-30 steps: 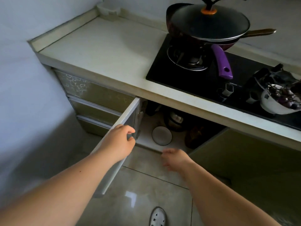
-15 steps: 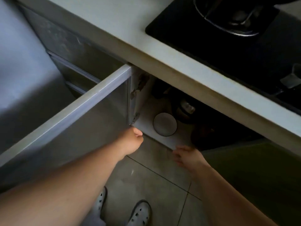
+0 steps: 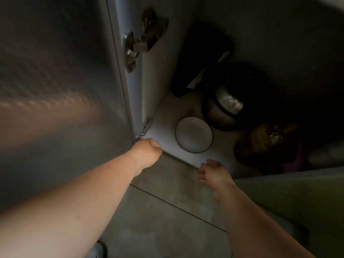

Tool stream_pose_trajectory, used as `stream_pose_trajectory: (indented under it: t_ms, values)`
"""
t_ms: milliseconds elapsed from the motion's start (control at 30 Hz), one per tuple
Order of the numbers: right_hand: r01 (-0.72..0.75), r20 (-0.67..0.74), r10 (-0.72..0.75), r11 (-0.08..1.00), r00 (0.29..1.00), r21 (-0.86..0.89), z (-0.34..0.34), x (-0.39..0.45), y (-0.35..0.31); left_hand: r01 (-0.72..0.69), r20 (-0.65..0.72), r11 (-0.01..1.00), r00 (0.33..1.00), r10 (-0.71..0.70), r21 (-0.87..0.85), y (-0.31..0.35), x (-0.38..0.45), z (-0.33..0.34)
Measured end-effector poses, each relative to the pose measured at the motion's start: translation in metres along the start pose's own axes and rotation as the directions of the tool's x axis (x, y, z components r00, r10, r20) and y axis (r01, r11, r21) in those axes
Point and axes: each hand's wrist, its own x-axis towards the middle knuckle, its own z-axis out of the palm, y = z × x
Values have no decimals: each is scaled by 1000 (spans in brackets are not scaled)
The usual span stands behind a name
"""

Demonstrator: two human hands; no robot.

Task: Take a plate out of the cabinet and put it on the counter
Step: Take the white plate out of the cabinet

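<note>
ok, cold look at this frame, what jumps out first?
The white plate with a thin dark rim, lying flat near the front of the pale cabinet floor. Both bare hands frame it: the left hand at the floor's front edge beside the open door, the right hand spread just short of it. Dark cookware behind is hard to identify.

Dim, grainy. Cabinet interior nearly black at right; soft sheen on door; my forearms brightest; wide-angle bend and blur at edges.

Dark pot just behind plate
</note>
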Motion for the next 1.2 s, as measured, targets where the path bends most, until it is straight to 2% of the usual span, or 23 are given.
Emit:
stream_pose_trajectory:
  t_ms: [233, 367, 533, 900, 1200]
  values:
    - [76, -22, -78, 994, 997, -79, 19, 101, 26, -58, 6, 998, 998, 58, -6, -26, 74, 35]
    - [95, -43, -97, 995, 994, -37, 29, 143, 29, -99, 15, 995, 995, 99, 0, -37, 103, 48]
    - [67, -73, -65, 997, 995, 35, 39, 177, 25, -80, 21, 996, 996, 81, -46, -46, 118, 44]
    - [63, -132, -31, 968, 991, 245, 47, 189, 24, -62, -8, 993, 998, 61, -99, -51, 125, 37]
    - [113, -152, -85, 976, 985, 186, 28, 139, 19, -16, -14, 979, 1000, 14, -202, -19, 113, 44]
